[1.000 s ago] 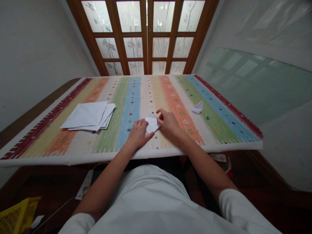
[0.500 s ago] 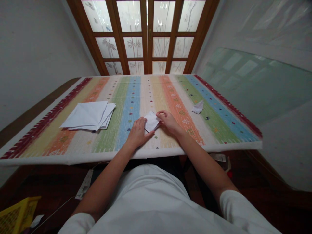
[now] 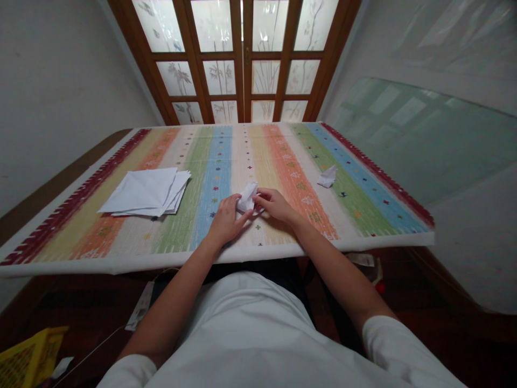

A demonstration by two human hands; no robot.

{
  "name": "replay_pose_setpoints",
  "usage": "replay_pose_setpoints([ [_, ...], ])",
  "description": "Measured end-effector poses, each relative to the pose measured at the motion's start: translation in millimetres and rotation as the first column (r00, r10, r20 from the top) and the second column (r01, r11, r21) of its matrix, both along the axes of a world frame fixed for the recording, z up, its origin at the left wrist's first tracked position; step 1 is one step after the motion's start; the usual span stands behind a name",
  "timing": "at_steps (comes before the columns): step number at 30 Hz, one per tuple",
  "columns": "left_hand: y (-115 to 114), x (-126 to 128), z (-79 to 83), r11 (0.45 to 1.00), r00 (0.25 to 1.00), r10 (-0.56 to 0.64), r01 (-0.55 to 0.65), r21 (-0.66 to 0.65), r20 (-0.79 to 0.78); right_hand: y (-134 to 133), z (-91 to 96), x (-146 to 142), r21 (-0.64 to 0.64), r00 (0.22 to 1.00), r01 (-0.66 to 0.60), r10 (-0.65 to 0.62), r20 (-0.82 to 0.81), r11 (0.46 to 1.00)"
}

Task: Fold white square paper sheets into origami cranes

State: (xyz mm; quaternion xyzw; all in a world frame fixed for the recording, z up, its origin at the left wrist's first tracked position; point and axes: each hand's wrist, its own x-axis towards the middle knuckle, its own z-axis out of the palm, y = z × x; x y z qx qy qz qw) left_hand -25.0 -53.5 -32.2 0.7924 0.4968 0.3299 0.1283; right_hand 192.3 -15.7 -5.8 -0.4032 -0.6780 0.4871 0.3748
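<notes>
A small crumpled piece of white paper (image 3: 247,198) is held upright between the hands, its lower end closed within the curled fingers of the left hand (image 3: 228,220). The nearly closed right hand (image 3: 277,207) is pressed against it, though its hold cannot be made out clearly. A stack of white paper sheets (image 3: 141,192) lies left of the grip on a striped woven cloth (image 3: 258,151), and a small folded white paper piece (image 3: 328,177) lies to the right.
</notes>
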Motion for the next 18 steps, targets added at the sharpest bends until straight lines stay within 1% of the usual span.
replay_pose_setpoints([
  [2,1.2,-0.9,0.2,1.0,1.0,0.007,-0.007,-0.008,0.016,0.1,-2.5,0.3,-0.008,1.0,-0.008,0.008,-0.029,1.0],
  [4,2.9,-1.2,-0.6,1.0,0.999,0.019,-0.019,-0.005,0.028,-0.6,-4.7,0.6,-0.009,0.999,-0.039,0.039,-0.019,0.999],
  [8,5.2,-0.4,-2.6,0.999,0.999,0.043,-0.043,0.006,0.026,-2.8,-7.1,0.7,0.08,0.994,-0.084,0.078,0.07,0.993],
  [13,3.9,1.5,-2.3,0.998,0.999,0.043,-0.043,0.034,0.01,-6.0,-4.7,-3.3,0.156,0.989,-0.052,0.029,0.143,0.986],
  [16,2.7,2.9,-1.5,0.998,0.999,0.042,-0.042,0.047,0.001,-7.4,-3.2,-8.5,0.2,0.988,-0.041,0.01,0.152,0.979],
  [18,2.1,3.9,-0.9,0.998,0.999,0.045,-0.044,0.044,-0.009,-7.6,-2.7,-12.2,0.224,0.988,-0.006,-0.029,0.153,0.974],
])
